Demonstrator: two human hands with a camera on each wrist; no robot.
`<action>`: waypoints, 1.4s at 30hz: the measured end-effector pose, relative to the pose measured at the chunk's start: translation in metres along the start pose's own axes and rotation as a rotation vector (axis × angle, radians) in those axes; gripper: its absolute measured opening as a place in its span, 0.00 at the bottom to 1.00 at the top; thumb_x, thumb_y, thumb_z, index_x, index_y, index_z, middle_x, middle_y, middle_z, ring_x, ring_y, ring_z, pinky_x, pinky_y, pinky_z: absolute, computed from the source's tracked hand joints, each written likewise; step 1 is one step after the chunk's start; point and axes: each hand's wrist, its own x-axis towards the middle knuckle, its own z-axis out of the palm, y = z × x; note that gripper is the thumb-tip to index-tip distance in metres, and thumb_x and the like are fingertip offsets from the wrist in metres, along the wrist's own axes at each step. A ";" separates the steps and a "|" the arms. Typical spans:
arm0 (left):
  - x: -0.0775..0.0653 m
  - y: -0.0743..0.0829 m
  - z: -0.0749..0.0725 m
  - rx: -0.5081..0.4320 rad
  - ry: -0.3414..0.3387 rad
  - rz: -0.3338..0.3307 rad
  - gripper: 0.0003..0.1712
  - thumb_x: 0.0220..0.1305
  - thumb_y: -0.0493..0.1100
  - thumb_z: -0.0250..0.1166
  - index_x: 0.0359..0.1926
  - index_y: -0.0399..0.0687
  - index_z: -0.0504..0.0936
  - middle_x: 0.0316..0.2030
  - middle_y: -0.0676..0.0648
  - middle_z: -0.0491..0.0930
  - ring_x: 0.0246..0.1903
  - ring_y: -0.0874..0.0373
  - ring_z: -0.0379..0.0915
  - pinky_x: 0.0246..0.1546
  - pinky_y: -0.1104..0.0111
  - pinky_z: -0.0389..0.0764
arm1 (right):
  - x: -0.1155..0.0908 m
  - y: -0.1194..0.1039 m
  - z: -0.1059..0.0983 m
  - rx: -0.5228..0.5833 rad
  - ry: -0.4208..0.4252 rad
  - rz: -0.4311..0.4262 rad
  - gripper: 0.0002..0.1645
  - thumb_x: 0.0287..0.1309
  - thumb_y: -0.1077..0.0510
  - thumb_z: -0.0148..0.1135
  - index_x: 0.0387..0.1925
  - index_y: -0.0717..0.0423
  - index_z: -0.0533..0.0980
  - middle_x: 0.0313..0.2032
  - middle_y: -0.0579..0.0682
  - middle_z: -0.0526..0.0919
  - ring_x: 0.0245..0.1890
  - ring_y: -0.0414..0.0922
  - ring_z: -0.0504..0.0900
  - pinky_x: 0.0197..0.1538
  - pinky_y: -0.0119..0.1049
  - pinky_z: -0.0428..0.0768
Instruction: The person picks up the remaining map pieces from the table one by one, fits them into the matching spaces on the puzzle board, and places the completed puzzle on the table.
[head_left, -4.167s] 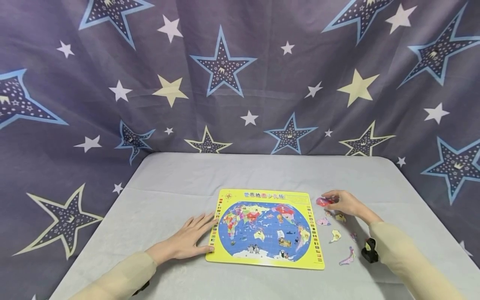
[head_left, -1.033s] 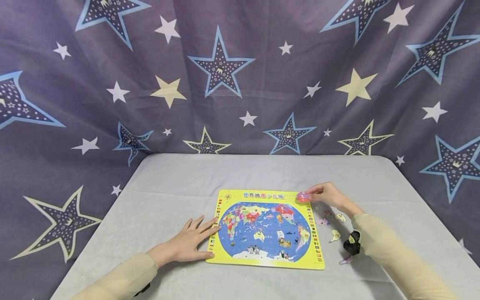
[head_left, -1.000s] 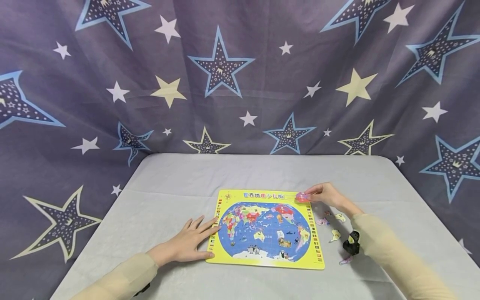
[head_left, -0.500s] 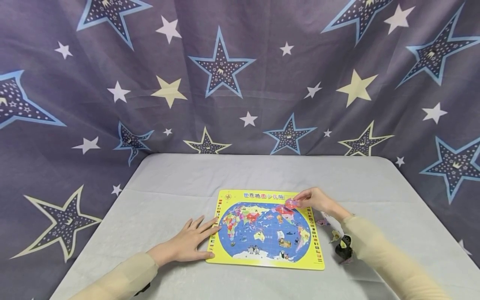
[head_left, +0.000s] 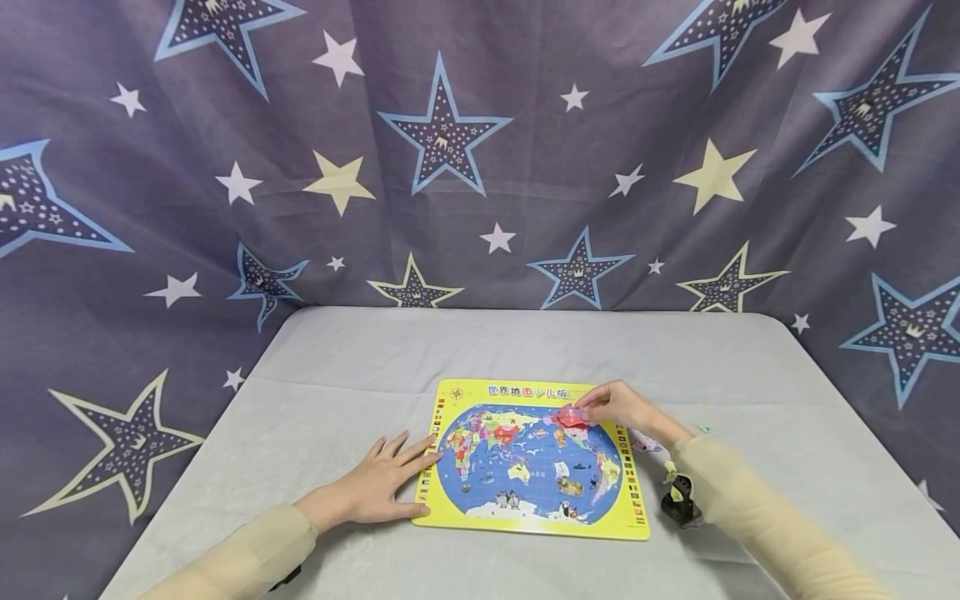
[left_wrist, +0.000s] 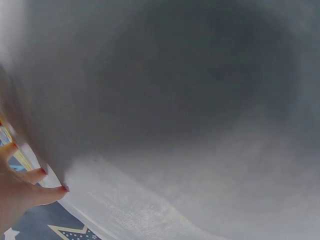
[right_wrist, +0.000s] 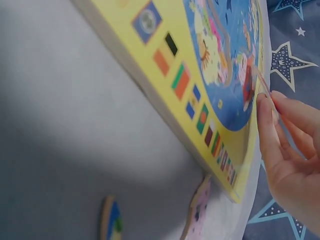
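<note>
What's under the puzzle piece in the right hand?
Under the puzzle piece, pinched in the right hand, is the upper right of the map board. Pink and blue map areas show around it; the spot directly beneath is covered.

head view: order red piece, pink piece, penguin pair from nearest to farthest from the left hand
Nearest the left hand first:
1. Penguin pair: printed low on the board, left of its middle
2. Red piece: pinched by the right hand, over the board's upper right
3. Pink piece: on the table, beyond the board's right edge
</note>
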 end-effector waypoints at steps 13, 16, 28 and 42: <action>0.000 0.001 -0.001 -0.001 0.012 0.016 0.43 0.52 0.72 0.47 0.66 0.58 0.56 0.67 0.50 0.48 0.63 0.36 0.41 0.55 0.38 0.46 | 0.004 0.002 0.008 -0.007 -0.005 0.003 0.13 0.50 0.67 0.59 0.39 0.72 0.77 0.31 0.61 0.82 0.27 0.48 0.81 0.33 0.38 0.80; -0.001 0.001 -0.001 -0.005 0.016 0.017 0.43 0.52 0.72 0.48 0.66 0.58 0.56 0.67 0.50 0.48 0.63 0.36 0.41 0.55 0.38 0.46 | 0.004 0.002 0.010 -0.024 0.001 0.001 0.13 0.49 0.67 0.60 0.38 0.71 0.77 0.30 0.60 0.82 0.26 0.47 0.81 0.33 0.37 0.80; 0.000 0.000 0.001 0.001 0.027 0.025 0.43 0.53 0.72 0.48 0.66 0.57 0.57 0.67 0.49 0.49 0.62 0.35 0.42 0.54 0.37 0.47 | 0.004 0.002 0.013 -0.173 0.008 -0.023 0.15 0.45 0.65 0.65 0.38 0.66 0.79 0.31 0.53 0.82 0.26 0.40 0.75 0.33 0.32 0.75; 0.000 0.000 0.000 -0.007 0.007 0.009 0.44 0.52 0.73 0.47 0.66 0.60 0.55 0.67 0.52 0.46 0.63 0.37 0.40 0.56 0.39 0.45 | 0.002 -0.003 0.020 -0.259 0.032 -0.088 0.10 0.47 0.69 0.61 0.35 0.66 0.79 0.28 0.52 0.81 0.23 0.39 0.73 0.27 0.30 0.73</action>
